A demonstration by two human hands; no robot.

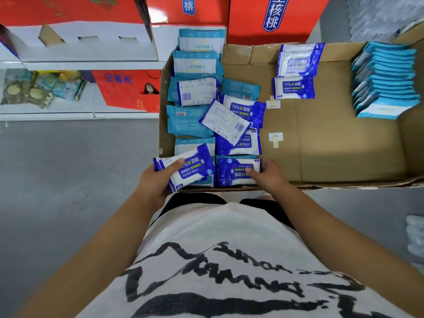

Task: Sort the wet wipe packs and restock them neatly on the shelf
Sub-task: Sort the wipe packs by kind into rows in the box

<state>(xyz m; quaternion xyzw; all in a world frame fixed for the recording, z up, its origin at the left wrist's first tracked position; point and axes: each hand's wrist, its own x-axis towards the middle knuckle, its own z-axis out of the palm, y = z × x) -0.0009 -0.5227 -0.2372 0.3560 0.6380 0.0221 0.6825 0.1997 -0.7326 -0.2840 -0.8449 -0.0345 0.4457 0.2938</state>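
A flat cardboard box (332, 138) lies open in front of me. Its left part holds a jumble of dark blue alcohol wipe packs and light teal wipe packs (195, 65). My left hand (158, 177) grips a dark blue alcohol wipe pack (192, 171) at the box's near left corner, thumb across its top. My right hand (268, 175) holds another dark blue pack (236, 172) lying at the near edge. Two dark blue packs (296, 72) sit together at the far middle. A neat row of teal packs (387, 83) stands on edge at the far right.
Red and white gift cartons (275, 17) stand behind the box. To the left, a low white shelf (75, 115) holds a red carton and small bagged goods (39, 88). Grey floor lies left and right. White wrapped items (415, 235) sit at the right edge.
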